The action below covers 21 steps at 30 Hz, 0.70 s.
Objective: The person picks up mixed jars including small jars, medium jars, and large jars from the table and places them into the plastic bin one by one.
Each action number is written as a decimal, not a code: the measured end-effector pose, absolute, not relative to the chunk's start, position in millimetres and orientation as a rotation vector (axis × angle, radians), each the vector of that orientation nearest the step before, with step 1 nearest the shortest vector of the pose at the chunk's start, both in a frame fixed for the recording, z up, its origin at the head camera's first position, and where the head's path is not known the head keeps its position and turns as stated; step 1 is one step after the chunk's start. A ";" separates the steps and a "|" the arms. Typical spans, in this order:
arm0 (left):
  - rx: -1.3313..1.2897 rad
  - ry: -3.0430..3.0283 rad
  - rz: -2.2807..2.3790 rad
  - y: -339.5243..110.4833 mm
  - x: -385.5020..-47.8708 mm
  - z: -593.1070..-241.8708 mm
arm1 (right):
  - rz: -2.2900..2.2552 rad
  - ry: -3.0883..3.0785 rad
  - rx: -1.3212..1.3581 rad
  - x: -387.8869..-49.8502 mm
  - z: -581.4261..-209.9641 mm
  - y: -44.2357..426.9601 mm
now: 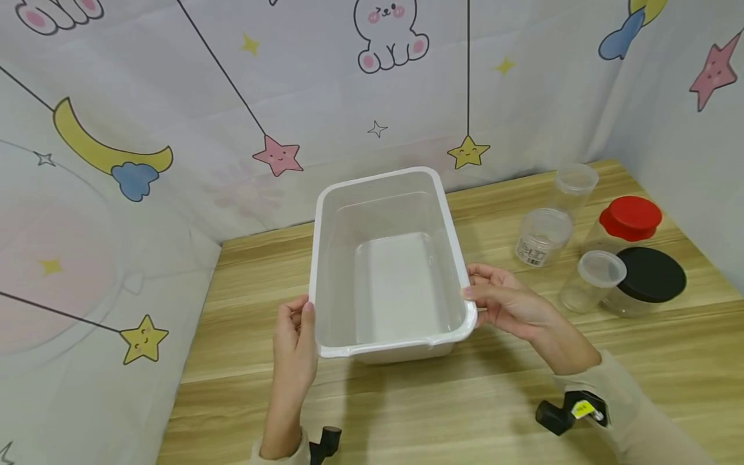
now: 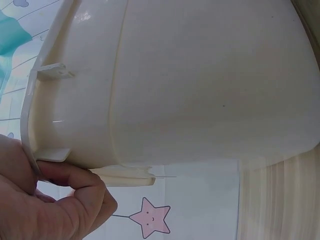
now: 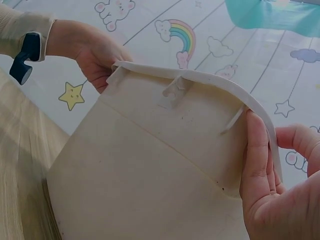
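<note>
White plastic in the fingers (image 3: pixel 257 145): pinching a rectangular basin (image 1: pixel 401 284) by opposite long sides with left hand (image 1: pixel 295 349) and right hand (image 1: pixel 511 305), close to its near corners. Lying between both sets of fingers over the worktop (image 1: pixel 256 303), pointing lengthwise away from them, equally near both hands.
</note>
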<state>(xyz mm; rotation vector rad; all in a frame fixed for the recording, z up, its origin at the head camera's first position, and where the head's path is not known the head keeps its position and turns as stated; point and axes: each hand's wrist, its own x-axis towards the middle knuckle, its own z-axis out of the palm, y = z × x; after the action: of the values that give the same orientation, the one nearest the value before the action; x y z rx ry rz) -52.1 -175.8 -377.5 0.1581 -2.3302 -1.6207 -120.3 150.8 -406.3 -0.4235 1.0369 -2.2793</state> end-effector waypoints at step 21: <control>0.165 -2.337 -1.629 -167.2 -54.3 -378.6 | -2.301 1.015 -0.429 -121.5 -408.8 158.9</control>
<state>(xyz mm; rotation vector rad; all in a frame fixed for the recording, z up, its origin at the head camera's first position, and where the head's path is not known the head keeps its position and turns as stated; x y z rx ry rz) -54.3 -167.2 -378.6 0.1648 -2.3365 -1.6290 -121.5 158.9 -408.8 -0.4289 1.0154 -2.3006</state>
